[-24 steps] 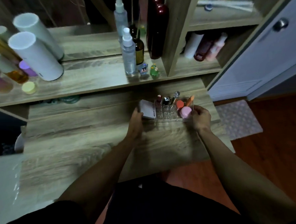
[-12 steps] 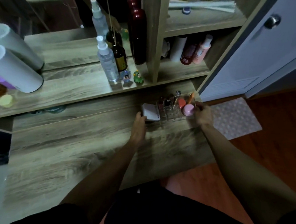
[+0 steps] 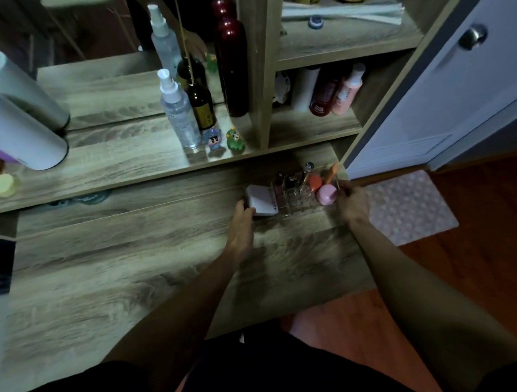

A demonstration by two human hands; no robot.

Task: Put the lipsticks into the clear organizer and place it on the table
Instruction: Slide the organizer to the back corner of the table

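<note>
Clear organizer point(image 3: 296, 201) sits on the wooden table point(image 3: 135, 262), far right end, just below the shelf point(image 3: 114, 161). Lipsticks point(image 3: 283, 184) stand upright in its compartments; exact count too dim to tell. A white compact point(image 3: 262, 200) leans at its left end, a pink round jar point(image 3: 326, 194) and an orange-red one point(image 3: 314, 182) sit at its right end. Left hand point(image 3: 243, 219) touches the compact's left edge, fingers curled against it. Right hand point(image 3: 352, 203) is at the organizer's right end, fingers pinched on a thin stick point(image 3: 337, 183); whether it also grips the organizer wall, cannot tell. Spray bottle point(image 3: 178, 113) and two small figurines point(image 3: 224, 139) stand on the shelf behind.
</note>
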